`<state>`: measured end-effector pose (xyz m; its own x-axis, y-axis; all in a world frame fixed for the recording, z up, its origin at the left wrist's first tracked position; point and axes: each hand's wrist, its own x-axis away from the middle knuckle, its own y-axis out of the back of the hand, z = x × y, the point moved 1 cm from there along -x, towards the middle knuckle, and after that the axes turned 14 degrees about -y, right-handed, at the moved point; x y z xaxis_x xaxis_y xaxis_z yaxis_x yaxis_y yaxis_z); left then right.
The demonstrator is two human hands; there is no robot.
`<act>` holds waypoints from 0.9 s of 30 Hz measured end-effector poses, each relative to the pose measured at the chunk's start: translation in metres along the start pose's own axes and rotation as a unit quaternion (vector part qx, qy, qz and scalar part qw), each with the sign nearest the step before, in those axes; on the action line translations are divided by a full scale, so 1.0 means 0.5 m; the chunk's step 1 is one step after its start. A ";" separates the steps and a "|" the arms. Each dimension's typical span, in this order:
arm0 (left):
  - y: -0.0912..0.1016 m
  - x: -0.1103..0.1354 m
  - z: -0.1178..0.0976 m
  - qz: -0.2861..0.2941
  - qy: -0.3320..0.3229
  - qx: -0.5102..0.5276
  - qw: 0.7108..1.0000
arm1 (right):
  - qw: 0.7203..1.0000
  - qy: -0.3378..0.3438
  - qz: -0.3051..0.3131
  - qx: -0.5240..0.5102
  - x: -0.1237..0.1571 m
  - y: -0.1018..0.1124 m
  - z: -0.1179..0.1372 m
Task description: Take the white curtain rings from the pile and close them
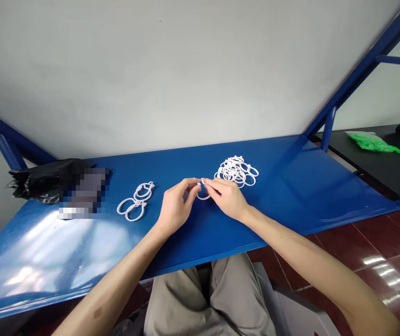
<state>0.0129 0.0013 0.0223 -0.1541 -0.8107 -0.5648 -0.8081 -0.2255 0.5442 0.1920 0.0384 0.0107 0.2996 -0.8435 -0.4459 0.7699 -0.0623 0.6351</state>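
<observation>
Between both hands is a white plastic ring, its lower curve showing below the fingertips. My left hand pinches one side of it with thumb and index finger. From the other side, my right hand grips its small white end part, with the fingers closed. The fingertips hide exactly how the two ends meet. A heap of similar white rings lies just beyond my right hand. To the left of my left hand, several more white rings lie in a small loose group, some overlapping.
A blue tabletop lies under everything, backed by a pale wall. On its left are a crumpled black plastic bag and a pixelated dark object. Blue metal posts rise at both sides. A green bag lies on a black table.
</observation>
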 end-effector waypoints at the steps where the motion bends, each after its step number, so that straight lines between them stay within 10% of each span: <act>1: 0.000 0.000 0.001 -0.008 0.015 0.015 1.000 | 1.000 0.006 -0.002 0.013 0.002 0.000 -0.001; 7: -0.005 0.003 0.008 0.013 0.101 0.070 0.992 | 0.994 0.027 -0.013 0.102 0.012 -0.010 -0.006; 22: -0.012 0.011 0.008 0.034 -0.091 -0.080 0.992 | 0.966 0.126 0.018 0.224 0.022 -0.016 -0.001; 27: 0.051 -0.020 0.041 0.065 -0.093 -0.260 0.959 | 0.981 -0.027 -0.065 0.179 -0.025 0.045 -0.032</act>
<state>-0.0178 0.0149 0.0291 -0.3716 -0.7513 -0.5454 -0.3898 -0.4069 0.8262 0.2146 0.0560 0.0203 0.1747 -0.8422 -0.5100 0.5500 -0.3461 0.7601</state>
